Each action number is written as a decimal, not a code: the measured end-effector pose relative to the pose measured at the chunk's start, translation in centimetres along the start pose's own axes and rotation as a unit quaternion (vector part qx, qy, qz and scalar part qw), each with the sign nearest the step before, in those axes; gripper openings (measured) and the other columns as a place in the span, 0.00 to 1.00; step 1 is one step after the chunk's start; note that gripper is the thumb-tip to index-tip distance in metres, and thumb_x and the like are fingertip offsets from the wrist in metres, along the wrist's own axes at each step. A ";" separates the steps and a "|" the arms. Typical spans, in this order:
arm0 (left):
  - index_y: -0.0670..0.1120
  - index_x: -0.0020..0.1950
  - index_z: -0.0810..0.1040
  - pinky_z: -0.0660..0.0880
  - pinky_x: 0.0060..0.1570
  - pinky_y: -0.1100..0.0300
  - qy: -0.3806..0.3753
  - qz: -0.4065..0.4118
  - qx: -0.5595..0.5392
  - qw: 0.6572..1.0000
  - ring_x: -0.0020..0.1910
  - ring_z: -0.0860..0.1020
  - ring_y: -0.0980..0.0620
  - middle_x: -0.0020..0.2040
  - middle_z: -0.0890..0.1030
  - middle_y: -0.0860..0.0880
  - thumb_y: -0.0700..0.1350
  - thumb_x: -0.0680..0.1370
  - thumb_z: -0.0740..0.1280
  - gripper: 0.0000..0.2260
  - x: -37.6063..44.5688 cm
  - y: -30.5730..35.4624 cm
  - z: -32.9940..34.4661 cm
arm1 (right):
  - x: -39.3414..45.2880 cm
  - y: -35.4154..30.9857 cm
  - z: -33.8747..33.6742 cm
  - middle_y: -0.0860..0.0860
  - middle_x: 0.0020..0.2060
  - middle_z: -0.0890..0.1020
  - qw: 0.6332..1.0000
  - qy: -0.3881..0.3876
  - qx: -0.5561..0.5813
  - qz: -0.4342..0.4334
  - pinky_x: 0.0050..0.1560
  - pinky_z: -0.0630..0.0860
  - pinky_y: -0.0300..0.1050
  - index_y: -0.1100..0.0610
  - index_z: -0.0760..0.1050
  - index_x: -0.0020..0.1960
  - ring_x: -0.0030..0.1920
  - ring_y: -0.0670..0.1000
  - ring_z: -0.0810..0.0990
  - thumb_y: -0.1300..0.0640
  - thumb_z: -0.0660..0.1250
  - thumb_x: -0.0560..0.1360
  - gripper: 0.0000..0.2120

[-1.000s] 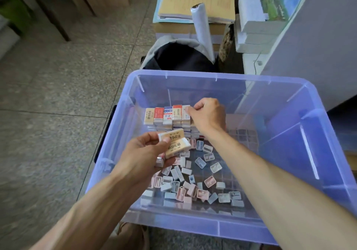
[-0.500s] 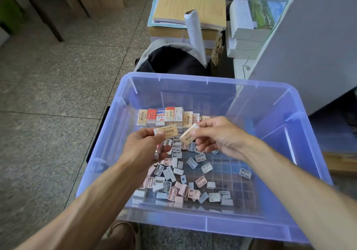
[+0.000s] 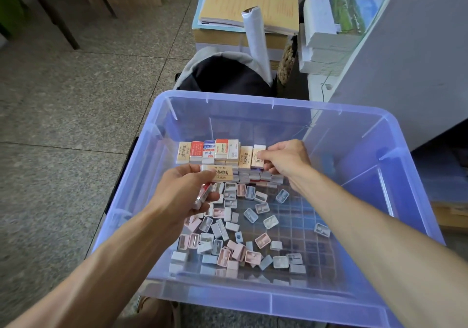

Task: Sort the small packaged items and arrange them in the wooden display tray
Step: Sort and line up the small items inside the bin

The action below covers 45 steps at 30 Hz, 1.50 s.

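Both my hands are inside a clear blue plastic bin (image 3: 253,107) on the floor. A neat row of stacked packaged erasers (image 3: 212,151) stands at the bin's back. My left hand (image 3: 182,196) pinches a tan eraser (image 3: 220,173) between thumb and fingers and holds more packs in its palm. My right hand (image 3: 286,159) pinches another tan eraser (image 3: 258,156) at the right end of the row. Several small pink, grey and white boxes (image 3: 238,239) lie loose on the bin's bottom. No wooden tray is in view.
Behind the bin sit a dark backpack (image 3: 225,74), a rolled white paper (image 3: 255,41), stacks of yellow-covered booklets (image 3: 253,6) and white paper stacks (image 3: 321,31). A grey cabinet (image 3: 410,56) stands to the right. Speckled floor tiles lie to the left.
My right hand took one tan eraser from my left hand and carried it back to the right end of the stacked row. My left hand stayed over the loose boxes.
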<state>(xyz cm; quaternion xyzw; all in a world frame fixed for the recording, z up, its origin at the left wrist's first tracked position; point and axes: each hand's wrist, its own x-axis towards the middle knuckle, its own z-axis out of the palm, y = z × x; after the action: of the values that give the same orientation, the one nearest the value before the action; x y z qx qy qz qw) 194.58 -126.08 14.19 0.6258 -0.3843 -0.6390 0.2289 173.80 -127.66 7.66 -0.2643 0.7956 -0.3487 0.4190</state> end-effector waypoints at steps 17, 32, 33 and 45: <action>0.41 0.51 0.78 0.74 0.32 0.62 -0.059 0.018 0.074 0.995 0.35 0.82 0.53 0.43 0.82 0.47 0.42 0.81 0.66 0.04 -0.5 0.3 1.5 | -5.9 -0.6 -2.3 0.52 0.41 0.85 0.986 -0.146 0.010 -0.076 0.34 0.75 0.41 0.56 0.82 0.48 0.37 0.49 0.82 0.52 0.68 0.79 0.08; 0.39 0.53 0.78 0.75 0.42 0.56 -0.117 -0.010 0.027 0.993 0.47 0.85 0.46 0.44 0.83 0.41 0.27 0.77 0.63 0.10 0.0 -0.1 1.8 | -1.7 1.6 -3.0 0.53 0.31 0.83 0.997 0.031 0.049 0.057 0.33 0.78 0.41 0.58 0.84 0.45 0.29 0.48 0.79 0.61 0.74 0.73 0.01; 0.39 0.52 0.78 0.75 0.43 0.55 -0.111 -0.009 0.025 0.993 0.45 0.84 0.47 0.45 0.83 0.41 0.28 0.77 0.64 0.09 0.2 -0.2 1.8 | -1.4 1.6 -2.5 0.53 0.32 0.84 0.996 0.038 0.049 0.060 0.37 0.81 0.42 0.58 0.84 0.45 0.29 0.48 0.81 0.61 0.75 0.73 0.02; 0.38 0.43 0.80 0.81 0.52 0.51 -0.028 0.041 0.050 0.998 0.40 0.82 0.45 0.39 0.84 0.40 0.32 0.71 0.74 0.05 0.7 0.1 1.1 | -1.7 0.8 -1.7 0.49 0.34 0.81 0.969 0.036 -0.231 -0.074 0.30 0.65 0.35 0.58 0.84 0.38 0.32 0.42 0.75 0.48 0.71 0.77 0.15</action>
<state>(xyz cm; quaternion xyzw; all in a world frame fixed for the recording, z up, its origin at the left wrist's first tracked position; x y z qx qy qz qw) 193.40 -126.49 13.77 0.6021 -0.4470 -0.6265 0.2125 173.12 -125.35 8.52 -0.3996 0.8475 -0.1947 0.2900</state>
